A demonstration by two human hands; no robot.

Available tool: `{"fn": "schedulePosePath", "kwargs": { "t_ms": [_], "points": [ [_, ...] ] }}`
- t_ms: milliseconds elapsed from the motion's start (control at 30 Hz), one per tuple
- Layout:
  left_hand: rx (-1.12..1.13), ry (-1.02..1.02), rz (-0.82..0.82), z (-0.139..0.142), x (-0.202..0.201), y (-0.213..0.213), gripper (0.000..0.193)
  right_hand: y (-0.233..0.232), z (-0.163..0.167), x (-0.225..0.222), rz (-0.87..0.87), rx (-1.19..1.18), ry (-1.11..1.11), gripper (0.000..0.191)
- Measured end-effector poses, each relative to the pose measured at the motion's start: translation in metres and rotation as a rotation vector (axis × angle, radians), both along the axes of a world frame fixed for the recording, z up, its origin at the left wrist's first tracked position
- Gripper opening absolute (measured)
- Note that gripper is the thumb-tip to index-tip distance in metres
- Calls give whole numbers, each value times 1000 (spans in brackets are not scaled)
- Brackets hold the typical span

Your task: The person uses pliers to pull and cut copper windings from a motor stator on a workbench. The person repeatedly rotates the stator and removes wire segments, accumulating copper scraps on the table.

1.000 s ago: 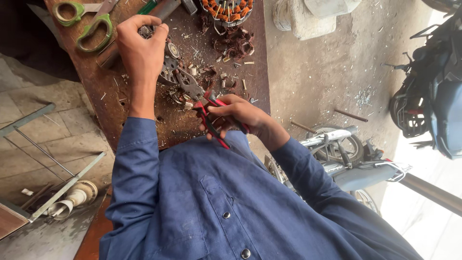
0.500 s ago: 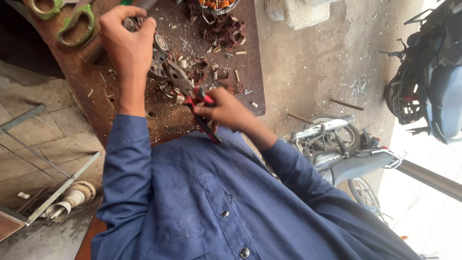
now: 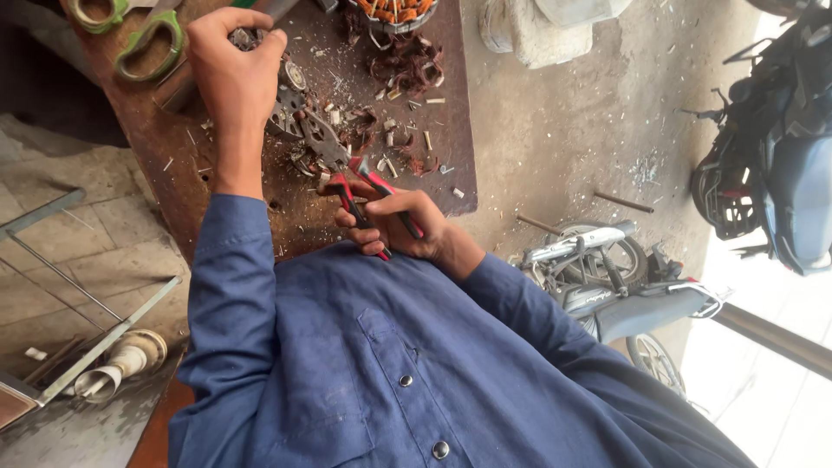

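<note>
My left hand [image 3: 232,80] is closed over a round metal motor part [image 3: 286,108] on the brown wooden table [image 3: 173,156], pressing it down. My right hand [image 3: 400,227] grips the red and black handles of a pair of pliers [image 3: 347,169]. The pliers' grey jaws reach up to the edge of the metal part, just right of my left hand. Bits of copper wire and metal scraps [image 3: 394,143] lie around the part. Both blue sleeves run from my chest up to the table.
Green-handled scissors [image 3: 130,35] lie at the table's far left. A copper-wound stator [image 3: 394,10] and a tangle of wire [image 3: 407,69] sit at the top. Beyond the table edge are a concrete floor, a stone block [image 3: 529,30], a motorcycle [image 3: 780,173] and a small bike [image 3: 607,273].
My right hand has drawn the pliers' handles slightly back toward my body. My left hand keeps its hold on the metal part. The view has shifted a little.
</note>
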State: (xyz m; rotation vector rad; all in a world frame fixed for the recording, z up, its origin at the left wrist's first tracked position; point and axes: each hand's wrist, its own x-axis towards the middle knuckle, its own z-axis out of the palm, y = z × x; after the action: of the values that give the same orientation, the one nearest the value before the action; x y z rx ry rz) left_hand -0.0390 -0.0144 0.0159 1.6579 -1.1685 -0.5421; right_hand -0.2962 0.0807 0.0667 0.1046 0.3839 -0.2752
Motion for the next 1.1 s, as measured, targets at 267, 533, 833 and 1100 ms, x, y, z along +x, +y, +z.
{"fn": "schedulePosePath", "kwargs": {
  "t_ms": [267,533,833,1100],
  "points": [
    [-12,-122,-44,-12,6,14,25,19,0,22,335,-982,873,54],
    [-290,-378,-2,-27,26,37,41,35,32,35,576,-1658,1272,74],
    [-72,-75,18,-52,39,28,46,16,29,26,348,-785,745,61],
    [8,53,52,-45,40,23,42,42,8,36,-85,-5,-60,69]
  ]
}}
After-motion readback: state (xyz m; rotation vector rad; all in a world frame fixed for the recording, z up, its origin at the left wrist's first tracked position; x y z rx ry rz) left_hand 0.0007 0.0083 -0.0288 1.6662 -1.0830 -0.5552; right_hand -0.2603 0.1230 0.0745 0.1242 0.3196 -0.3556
